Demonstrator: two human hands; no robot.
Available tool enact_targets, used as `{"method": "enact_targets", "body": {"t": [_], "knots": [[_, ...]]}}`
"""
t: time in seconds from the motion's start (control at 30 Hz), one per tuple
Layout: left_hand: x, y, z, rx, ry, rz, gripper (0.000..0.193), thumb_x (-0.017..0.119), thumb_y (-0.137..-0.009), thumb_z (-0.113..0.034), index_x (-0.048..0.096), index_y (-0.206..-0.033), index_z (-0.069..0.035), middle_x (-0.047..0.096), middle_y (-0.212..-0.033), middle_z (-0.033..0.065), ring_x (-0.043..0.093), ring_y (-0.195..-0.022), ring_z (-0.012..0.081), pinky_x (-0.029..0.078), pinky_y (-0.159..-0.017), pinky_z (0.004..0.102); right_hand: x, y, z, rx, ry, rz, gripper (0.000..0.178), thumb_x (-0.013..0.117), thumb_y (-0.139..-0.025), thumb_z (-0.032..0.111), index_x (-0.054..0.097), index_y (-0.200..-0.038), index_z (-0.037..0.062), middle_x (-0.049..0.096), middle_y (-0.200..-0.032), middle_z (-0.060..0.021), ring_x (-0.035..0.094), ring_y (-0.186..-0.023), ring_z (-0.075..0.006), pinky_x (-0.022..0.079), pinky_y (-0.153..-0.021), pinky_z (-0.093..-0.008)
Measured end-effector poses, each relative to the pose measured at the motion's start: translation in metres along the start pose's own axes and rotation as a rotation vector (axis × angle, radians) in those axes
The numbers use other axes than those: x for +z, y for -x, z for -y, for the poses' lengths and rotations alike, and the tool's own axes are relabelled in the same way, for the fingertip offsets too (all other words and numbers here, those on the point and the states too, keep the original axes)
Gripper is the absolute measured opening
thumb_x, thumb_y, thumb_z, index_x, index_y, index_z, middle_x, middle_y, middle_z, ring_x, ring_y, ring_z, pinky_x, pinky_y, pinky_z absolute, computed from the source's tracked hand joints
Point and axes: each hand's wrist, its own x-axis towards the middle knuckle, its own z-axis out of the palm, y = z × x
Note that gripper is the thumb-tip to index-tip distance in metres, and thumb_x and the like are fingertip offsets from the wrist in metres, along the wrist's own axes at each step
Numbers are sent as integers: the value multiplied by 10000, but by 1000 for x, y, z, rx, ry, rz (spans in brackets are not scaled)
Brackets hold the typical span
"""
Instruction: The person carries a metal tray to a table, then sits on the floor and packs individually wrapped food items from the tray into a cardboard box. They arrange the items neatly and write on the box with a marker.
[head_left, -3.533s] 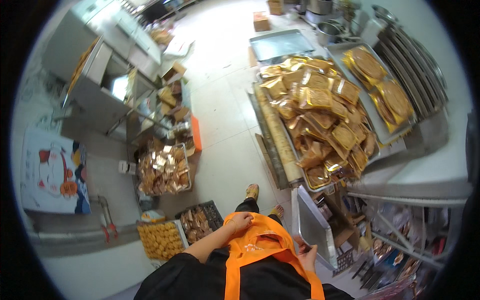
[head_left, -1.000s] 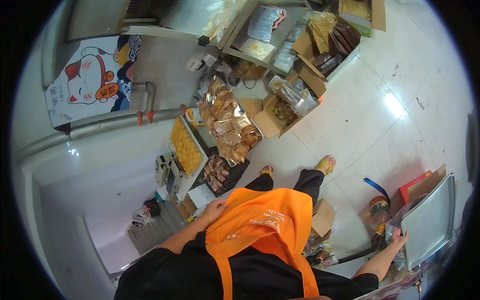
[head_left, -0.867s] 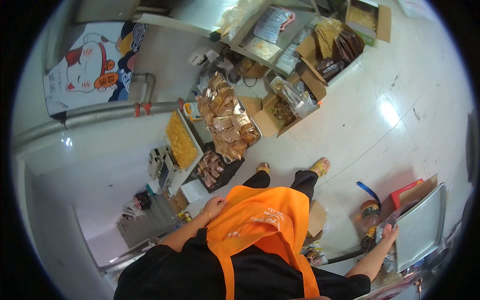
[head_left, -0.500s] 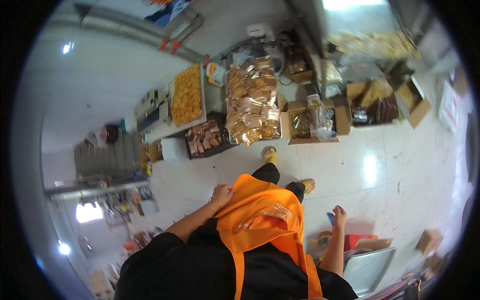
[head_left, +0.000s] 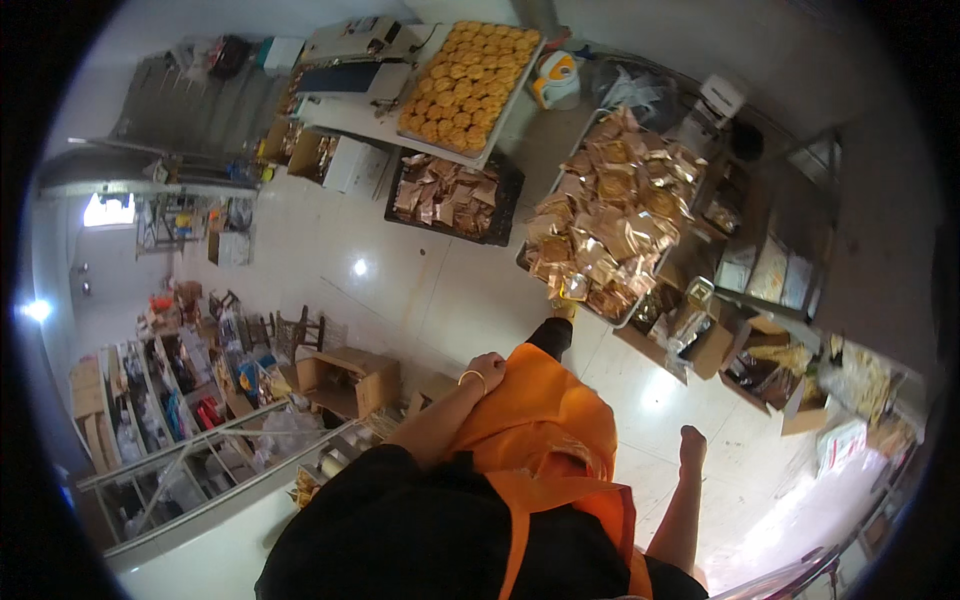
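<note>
Head view: the apron (head_left: 550, 410) hangs at the body's front. Left hand (head_left: 484, 371) meets its left edge, fingers curled; grip on the cloth cannot be told. Right hand (head_left: 692, 446) hangs over open floor (head_left: 745, 490); finger state cannot be told. Packets (head_left: 610, 205), crate (head_left: 507, 205) and cartons (head_left: 712, 350) border the floor ahead; a box (head_left: 380, 385) stands left.

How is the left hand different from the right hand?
The left hand is at the edge of the orange apron; the right hand is out over the floor, away from the apron. The left hand has a gold bracelet at its wrist; the right hand shows none. Both hands are bare, with no gloves.
</note>
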Motion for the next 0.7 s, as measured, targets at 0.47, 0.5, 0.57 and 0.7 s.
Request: {"method": "enact_targets", "body": {"t": [0.47, 0.5, 0.57, 0.7], "knots": [[96, -237, -25, -54, 964, 148, 322, 575, -989, -354, 605, -1114, -59, 665, -862, 104, 665, -693, 171, 581, -640, 282, 8, -412, 457, -1038, 529, -498, 178, 526, -927, 105, 570, -1078, 22, 531, -1135, -259, 519, -1048, -430, 421, -920, -514], [96, -250, -37, -117, 1005, 150, 262, 513, -1024, -304, 534, -1137, -68, 655, -845, 91, 649, -658, 155, 578, -636, 279, 14, -449, 484, -1063, 661, -516, 212, 504, -939, 115, 567, -1118, 21, 536, -1166, -241, 514, -1083, -415, 407, -956, -494], [103, -273, -49, -113, 1117, 93, 270, 511, -1026, -303, 503, -1148, -62, 660, -876, 109, 666, -675, 173, 586, -637, 283, 28, -515, 520, -1032, 1011, -512, 280, 460, -964, 136, 559, -1198, 21, 547, -1226, -206, 502, -1151, -386, 378, -1029, -453], [121, -287, -70, -83, 1346, 80, 301, 510, -1027, -287, 463, -1195, -42, 669, -942, 138, 698, -721, 208, 604, -648, 303, 51, -598, 562, -962, 856, -283, 380, 403, -1006, 213, 540, -1313, 37, 575, -1270, -186, 510, -1213, -378, 376, -1073, -435]]}}
